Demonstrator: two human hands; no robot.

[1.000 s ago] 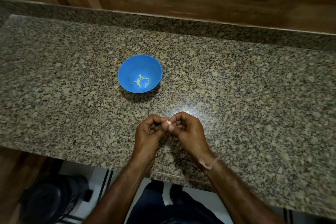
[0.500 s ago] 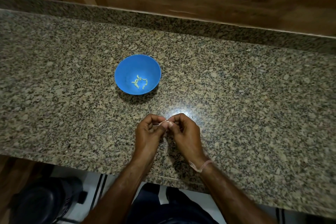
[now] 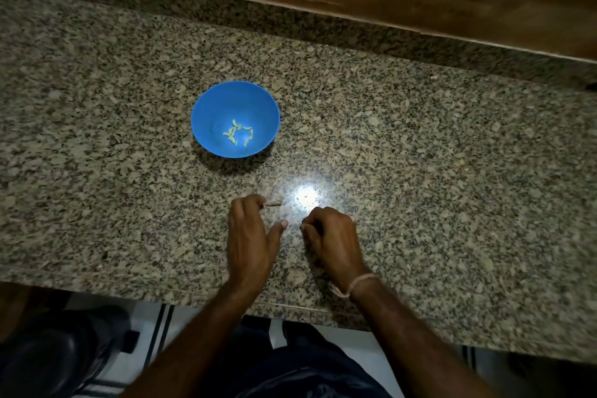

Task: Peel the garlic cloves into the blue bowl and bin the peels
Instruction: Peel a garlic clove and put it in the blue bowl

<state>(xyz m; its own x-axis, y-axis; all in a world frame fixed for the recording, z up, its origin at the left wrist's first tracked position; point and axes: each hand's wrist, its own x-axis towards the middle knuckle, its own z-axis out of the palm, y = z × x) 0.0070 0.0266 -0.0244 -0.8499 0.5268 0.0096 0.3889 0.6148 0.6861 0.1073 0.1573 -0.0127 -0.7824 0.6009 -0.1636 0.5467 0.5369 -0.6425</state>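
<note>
The blue bowl (image 3: 206, 113) is sitting on the granite counter (image 3: 452, 171), holding several pale peeled garlic cloves (image 3: 238, 134). Nearer the person than the bowl, the left hand (image 3: 250, 236) is spreading its thumb, with its bent fingertips beside a pale scrap (image 3: 274, 202). The right hand (image 3: 332, 236) is curling its fingers under; whether it holds anything cannot be told.

I see a blue bowl (image 3: 206, 113) standing on the speckled counter (image 3: 452, 171), with a few peeled garlic cloves (image 3: 238, 133) lying in its bottom. Nearer the edge, the left hand (image 3: 248, 236) has its fingertips just beside a small pale scrap (image 3: 274, 202), thumb spread aside. The right hand (image 3: 334, 236) sits near it, fingers curled under; whether they hold anything I cannot tell.
</note>
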